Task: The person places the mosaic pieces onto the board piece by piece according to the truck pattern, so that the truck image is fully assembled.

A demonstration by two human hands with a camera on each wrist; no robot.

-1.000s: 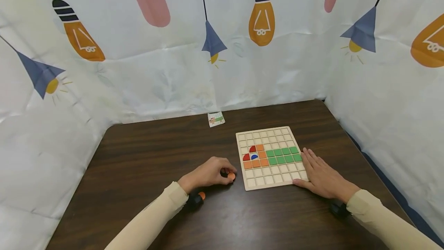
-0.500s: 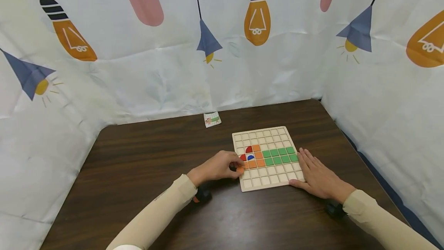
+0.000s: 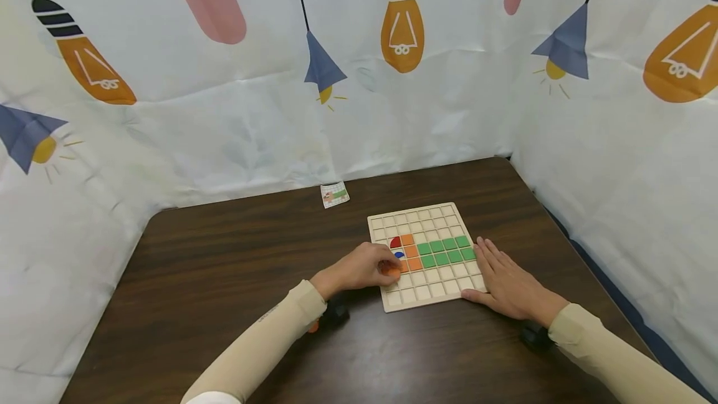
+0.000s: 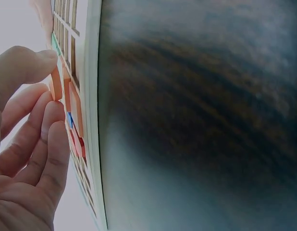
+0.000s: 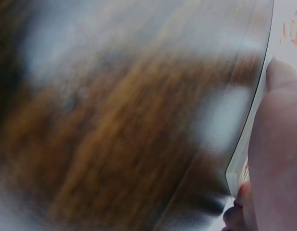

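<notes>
My left hand pinches an orange tile between thumb and fingers, over the left side of the wooden grid board. The tile's full outline is hidden by the fingers. On the board lie two rows of green tiles, several orange tiles, a red rounded tile and a partly covered blue-and-white tile. My right hand rests with straight fingers along the board's right edge, its thumb by the near right corner.
Another orange piece lies on the dark wooden table beside the left wrist, partly hidden. A small printed card sits at the table's back edge. A white printed curtain hangs behind and at the sides.
The left hand has brought the orange tile from the table left of the board to over the board's left columns. My right hand stays at the board's edge. The view has shifted slightly.
</notes>
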